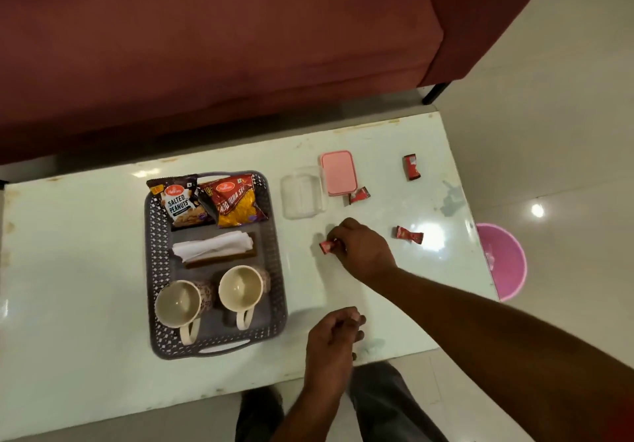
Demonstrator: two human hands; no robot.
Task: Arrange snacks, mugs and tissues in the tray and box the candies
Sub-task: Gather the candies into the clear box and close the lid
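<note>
- I'm watching the right hand (pixel 360 253) at the middle of the frame, and it's pinching one red candy (pixel 328 246) by its right end, fingertips pressed together on the wrapper.
- That candy's long axis is running roughly left-right, and it's sitting at the hand's left edge, just over the table (pixel 85 235).
- The clear box (pixel 303 191) I'm aiming for is lying straight up-frame from the hand, slightly left, open, with its pink lid (pixel 338 173) touching its right side.
- The left hand (pixel 331 342) is hanging lower centre, loosely curled; can't tell if it's holding anything.
- Right hand is clearly the nearer one to the box, so I'm guessing it's doing the drop.
- Three more candies are waiting: one beside the lid (pixel 359 196), one far upper right (pixel 411 166), one right of the hand (pixel 409 234).
- The tray (pixel 156 304) at left is looking done already.
</note>
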